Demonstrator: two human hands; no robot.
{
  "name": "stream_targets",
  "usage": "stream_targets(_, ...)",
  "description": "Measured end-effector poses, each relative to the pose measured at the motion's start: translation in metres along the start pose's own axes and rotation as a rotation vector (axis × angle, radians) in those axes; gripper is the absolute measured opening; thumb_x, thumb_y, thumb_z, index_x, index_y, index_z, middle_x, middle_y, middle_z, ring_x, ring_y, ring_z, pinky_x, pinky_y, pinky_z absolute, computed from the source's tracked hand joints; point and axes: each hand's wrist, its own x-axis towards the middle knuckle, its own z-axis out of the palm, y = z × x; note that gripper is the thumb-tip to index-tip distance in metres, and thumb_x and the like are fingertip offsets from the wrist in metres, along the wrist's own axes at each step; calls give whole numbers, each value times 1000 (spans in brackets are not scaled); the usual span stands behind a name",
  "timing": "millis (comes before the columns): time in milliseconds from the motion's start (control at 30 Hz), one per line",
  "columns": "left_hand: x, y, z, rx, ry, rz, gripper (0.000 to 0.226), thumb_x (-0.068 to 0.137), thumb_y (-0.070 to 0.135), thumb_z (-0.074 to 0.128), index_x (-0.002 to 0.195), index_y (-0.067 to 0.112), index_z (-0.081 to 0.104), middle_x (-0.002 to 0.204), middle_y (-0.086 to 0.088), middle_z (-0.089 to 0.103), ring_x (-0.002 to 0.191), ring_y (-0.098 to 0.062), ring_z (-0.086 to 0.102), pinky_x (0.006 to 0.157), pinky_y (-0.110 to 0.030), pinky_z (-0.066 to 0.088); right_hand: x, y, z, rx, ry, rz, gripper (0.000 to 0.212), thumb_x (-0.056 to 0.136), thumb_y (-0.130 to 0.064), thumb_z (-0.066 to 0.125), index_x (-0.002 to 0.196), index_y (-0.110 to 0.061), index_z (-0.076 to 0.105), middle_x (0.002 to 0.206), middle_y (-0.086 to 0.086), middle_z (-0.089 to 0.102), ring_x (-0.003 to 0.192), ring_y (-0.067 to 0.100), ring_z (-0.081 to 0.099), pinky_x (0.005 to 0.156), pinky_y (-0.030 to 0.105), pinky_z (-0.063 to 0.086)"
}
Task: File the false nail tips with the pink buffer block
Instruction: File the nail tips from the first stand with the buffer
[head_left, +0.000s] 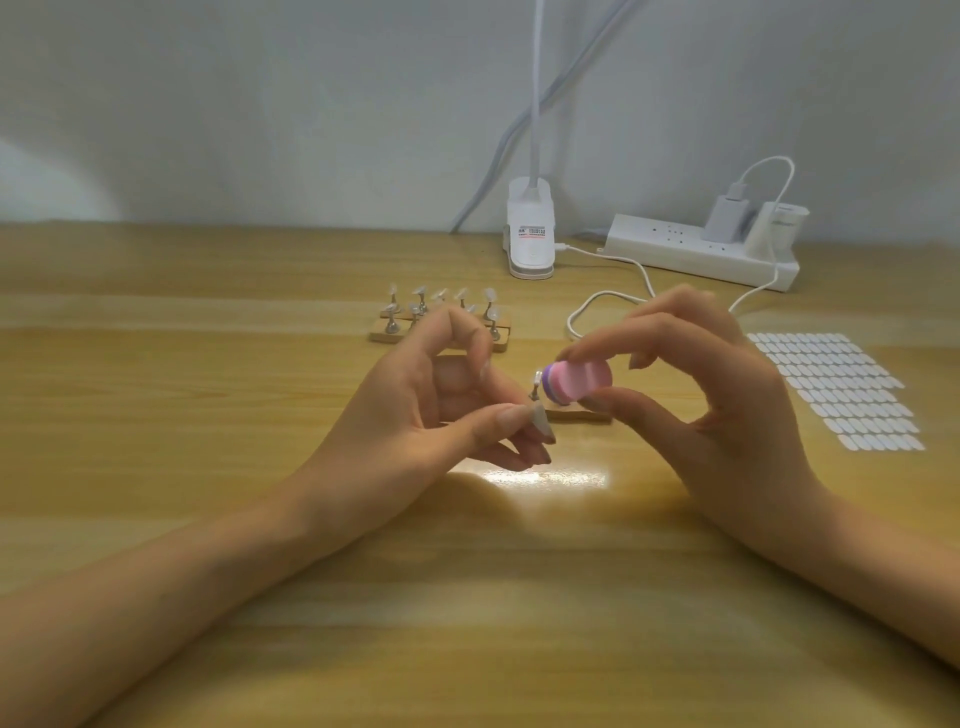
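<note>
Right now we hold the pink buffer block in our right hand, pinched between thumb below and forefinger above. Its purple-banded end is touching or just beside the false nail tip on its small metal stand; the blur keeps us from telling which. Our left hand pinches the foot of that stand between the thumb and a finger, the other fingers loosely curled, above a wooden strip on the counter. The risks we see: the tip is tiny and probably only stuck on, so a hard or skewed stroke could pop it off or twist the stand out of our 2-finger hold. The block is gripped at its far half, so it may pivot and graze our left thumb. A dropped tip would be hard to find near the rack of other tips and the white sticker sheet.
</note>
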Motion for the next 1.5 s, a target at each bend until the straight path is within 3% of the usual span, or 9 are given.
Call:
stream_targets(133, 1, 0, -1, -8, 2, 3, 32, 85, 9, 68, 94, 11, 37, 82, -9, 74, 74, -26, 76, 67, -32, 61, -2, -5, 5, -28, -41, -86, 17, 90, -31, 66, 106, -33, 63, 92, 1, 63, 89, 21, 58, 81, 44, 43)
stream_targets(267, 0, 0, 0, 4, 15, 0, 33, 84, 12, 69, 92, 13, 37, 84, -13, 75, 74, -26, 76, 68, -33, 61, 1, 2, 2, -72, -19, 7, 15, 90, -35, 63, 105, -33, 64, 94, -3, 63, 91, 14, 53, 80, 51, 45)
stream_targets(400, 0, -1, -1, 12, 36, -11, 36, 83, 7, 73, 93, 13, 39, 78, -4, 72, 70, -26, 75, 65, -32, 60, -2, -5, 8, -116, -21, -155, 13, 93, -36, 64, 106, -37, 68, 92, -5, 63, 89, 13, 53, 83, 39, 38)
stream_targets(533, -1, 0, 1, 34, 34, -7, 34, 84, 2, 69, 92, 14, 38, 79, -15, 71, 64, -24, 71, 60, -32, 58, 2, 2, -1, -120, 22, -37, 16, 91, -34, 65, 108, -32, 63, 90, -2, 61, 90, 20, 53, 80, 52, 44)
stream_targets(633, 0, -1, 1, 35, 41, -3, 34, 84, 1, 68, 93, 12, 37, 75, -8, 69, 60, -24, 69, 57, -32, 57, -1, -3, 3, -130, -15, -144, 16, 91, -34, 68, 107, -33, 64, 89, -3, 62, 88, 17, 54, 81, 42, 40)
stream_targets(767, 0, 0, 2, 53, 44, 0, 35, 85, 1, 68, 91, 13, 36, 78, -15, 69, 60, -25, 69, 58, -33, 57, 1, 0, 0, -121, 9, -47, 17, 89, -32, 68, 106, -30, 66, 89, -1, 60, 87, 24, 54, 79, 51, 43)
stream_targets(1000, -1, 0, 2, 57, 30, -15, 34, 85, 1, 67, 91, 13, 36, 79, -22, 66, 60, -24, 68, 58, -34, 58, 2, -1, -1, -102, 21, -31, 18, 87, -31, 70, 104, -32, 65, 86, -5, 58, 86, 16, 52, 77, 51, 44)
stream_targets(1100, 0, 0, 2, 61, 26, -16, 33, 85, 1, 67, 91, 13, 36, 76, -12, 67, 61, -24, 69, 58, -34, 58, -1, -5, 1, -99, -13, -115, 18, 85, -30, 72, 101, -31, 65, 84, -5, 56, 84, 11, 48, 79, 37, 39)
stream_targets(1500, -1, 2, 3, 23, 12, -30, 36, 87, 2, 70, 92, 12, 35, 74, -5, 67, 66, -30, 72, 58, -33, 59, 1, 2, -3, -14, 0, 10, 18, 83, -29, 71, 96, -17, 68, 86, -2, 58, 86, 12, 53, 74, 34, 45)
